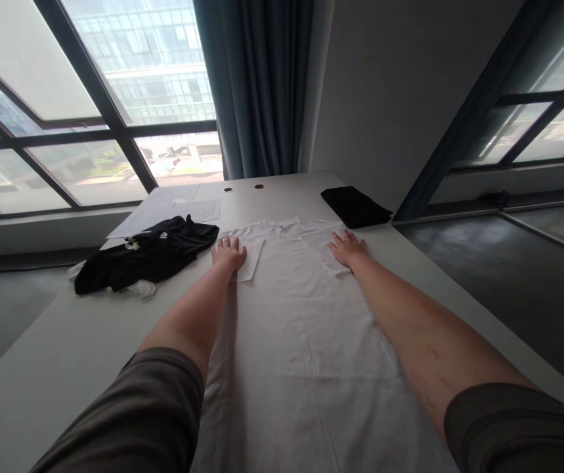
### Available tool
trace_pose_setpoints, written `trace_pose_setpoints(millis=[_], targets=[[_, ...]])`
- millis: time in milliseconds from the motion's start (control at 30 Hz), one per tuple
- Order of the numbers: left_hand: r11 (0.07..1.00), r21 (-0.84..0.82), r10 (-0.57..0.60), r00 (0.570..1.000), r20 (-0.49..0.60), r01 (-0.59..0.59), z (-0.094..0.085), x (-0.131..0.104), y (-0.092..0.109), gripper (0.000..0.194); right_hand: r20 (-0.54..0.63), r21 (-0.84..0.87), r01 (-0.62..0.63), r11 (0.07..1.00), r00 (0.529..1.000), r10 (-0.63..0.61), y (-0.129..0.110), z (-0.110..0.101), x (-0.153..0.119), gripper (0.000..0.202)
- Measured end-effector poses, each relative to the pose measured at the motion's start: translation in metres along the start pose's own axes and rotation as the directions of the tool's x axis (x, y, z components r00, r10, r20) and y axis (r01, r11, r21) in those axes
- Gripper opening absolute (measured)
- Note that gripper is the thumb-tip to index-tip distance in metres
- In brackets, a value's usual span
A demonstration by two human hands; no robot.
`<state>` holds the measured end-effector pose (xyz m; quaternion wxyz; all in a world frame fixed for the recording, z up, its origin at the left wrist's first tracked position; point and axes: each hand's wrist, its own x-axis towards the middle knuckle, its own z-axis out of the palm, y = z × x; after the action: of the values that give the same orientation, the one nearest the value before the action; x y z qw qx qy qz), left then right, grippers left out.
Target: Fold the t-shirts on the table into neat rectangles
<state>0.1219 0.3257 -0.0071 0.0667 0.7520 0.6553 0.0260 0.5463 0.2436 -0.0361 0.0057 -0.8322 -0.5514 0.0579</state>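
A white T-shirt [291,315] lies spread on the white table [79,355], its collar at the far end and its body running toward me. Both short sleeves rest folded inward over the shirt's front. My left hand [228,253] lies flat with spread fingers at the left sleeve and shoulder edge. On the other side, my right hand [348,248] presses flat on the right sleeve's outer edge, fingers apart. Light creases run down and across the shirt's body. Its lower hem is out of view.
A crumpled black garment [148,253] with some white cloth under it lies left of the shirt. Behind it are paper sheets [168,200]. A folded black cloth [355,206] sits at the far right edge. Blue curtains [262,92] hang beyond the table, beside windows.
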Motion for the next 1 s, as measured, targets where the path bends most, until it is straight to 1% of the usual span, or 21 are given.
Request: trace_pose_setpoints(millis=[100, 167, 267, 333, 400, 433, 467, 500, 533, 567, 633, 667, 700, 733, 767, 800, 833, 867, 933, 1000], targets=[[1.0, -0.009, 0.016, 0.999, -0.03, -0.017, -0.002, 0.002, 0.001, 0.072, -0.031, 0.012, 0.003, 1.0, 1.0, -0.003, -0.001, 0.0, 0.004, 0.071], [1.0, -0.006, 0.007, 0.996, -0.092, -0.007, -0.005, -0.001, 0.004, 0.067, -0.05, 0.021, 0.002, 1.0, 0.999, -0.001, -0.003, 0.0, 0.003, 0.07], [1.0, 0.015, -0.002, 0.975, -0.22, 0.005, -0.013, -0.012, 0.013, 0.059, -0.056, 0.029, -0.001, 1.0, 0.998, 0.003, -0.006, -0.001, 0.002, 0.069], [0.999, 0.027, -0.012, 0.971, -0.237, 0.019, -0.02, -0.025, 0.016, 0.058, -0.051, 0.027, -0.006, 1.0, 0.999, 0.008, -0.007, -0.003, 0.0, 0.069], [0.998, 0.031, -0.041, 0.979, -0.201, 0.048, -0.025, -0.048, 0.011, 0.06, -0.042, 0.016, -0.008, 1.0, 0.999, 0.009, -0.007, -0.006, -0.002, 0.069], [0.998, 0.032, -0.055, 0.982, -0.18, 0.062, -0.025, -0.065, 0.004, 0.062, -0.04, 0.006, -0.007, 1.0, 0.999, 0.007, -0.006, -0.008, -0.003, 0.068], [0.998, 0.04, -0.039, 0.984, -0.171, 0.046, -0.024, -0.086, -0.007, 0.064, -0.051, -0.013, -0.001, 1.0, 0.999, 0.0, -0.007, -0.01, -0.006, 0.067], [0.998, 0.062, 0.013, 0.985, -0.171, -0.003, -0.022, -0.111, -0.02, 0.065, -0.083, -0.038, 0.015, 0.999, 0.996, -0.018, -0.009, -0.012, -0.008, 0.064], [0.996, 0.079, 0.061, 0.986, -0.157, -0.049, -0.019, -0.139, -0.035, 0.067, -0.135, -0.068, 0.04, 0.997, 0.99, -0.049, -0.014, -0.015, -0.012, 0.061], [0.995, 0.079, 0.076, 0.987, -0.143, -0.065, -0.015, -0.17, -0.052, 0.066, -0.2, -0.096, 0.073, 0.993, 0.976, -0.091, -0.022, -0.018, -0.016, 0.056], [0.997, 0.064, 0.042, 0.989, -0.14, -0.033, -0.007, -0.236, -0.084, 0.065, -0.31, -0.133, 0.167, 0.977, 0.929, -0.201, -0.051, -0.024, -0.028, 0.049], [0.998, 0.056, 0.038, 0.988, -0.152, -0.03, -0.004, -0.267, -0.097, 0.063, -0.335, -0.133, 0.223, 0.966, 0.907, -0.256, -0.072, -0.027, -0.035, 0.047], [0.999, 0.042, 0.035, 0.985, -0.169, -0.029, -0.002, -0.297, -0.108, 0.058, -0.328, -0.119, 0.285, 0.951, 0.893, -0.309, -0.098, -0.029, -0.043, 0.045], [0.999, 0.023, 0.03, 0.981, -0.189, -0.026, -0.001, -0.323, -0.115, 0.052, -0.294, -0.098, 0.35, 0.932, 0.884, -0.363, -0.127, -0.031, -0.051, 0.042], [1.0, 0.0, 0.027, 0.978, -0.206, -0.028, 0.0, -0.345, -0.12, 0.045, -0.265, -0.059, 0.402, 0.914, 0.876, -0.402, -0.159, -0.032, -0.06, 0.04], [0.999, -0.028, 0.036, 0.976, -0.215, -0.043, -0.001, -0.363, -0.121, 0.037, -0.229, -0.004, 0.445, 0.896, 0.871, -0.434, -0.192, -0.033, -0.068, 0.039], [0.997, -0.06, 0.041, 0.976, -0.216, -0.055, -0.002, -0.376, -0.119, 0.028, -0.19, 0.052, 0.478, 0.877, 0.867, -0.461, -0.225, -0.033, -0.076, 0.039], [0.994, -0.093, 0.039, 0.977, -0.208, -0.059, -0.004, -0.386, -0.116, 0.021, -0.168, 0.072, 0.498, 0.864, 0.86, -0.482, -0.257, -0.032, -0.083, 0.038], [0.985, -0.158, 0.035, 0.984, -0.172, -0.062, -0.01, -0.397, -0.107, 0.015, -0.125, 0.101, 0.522, 0.847, 0.851, -0.51, -0.312, -0.03, -0.094, 0.037], [0.973, -0.222, 0.039, 0.994, -0.106, -0.062, -0.019, -0.403, -0.099, 0.012, -0.079, 0.12, 0.514, 0.85, 0.858, -0.508, -0.355, -0.026, -0.1, 0.038]])
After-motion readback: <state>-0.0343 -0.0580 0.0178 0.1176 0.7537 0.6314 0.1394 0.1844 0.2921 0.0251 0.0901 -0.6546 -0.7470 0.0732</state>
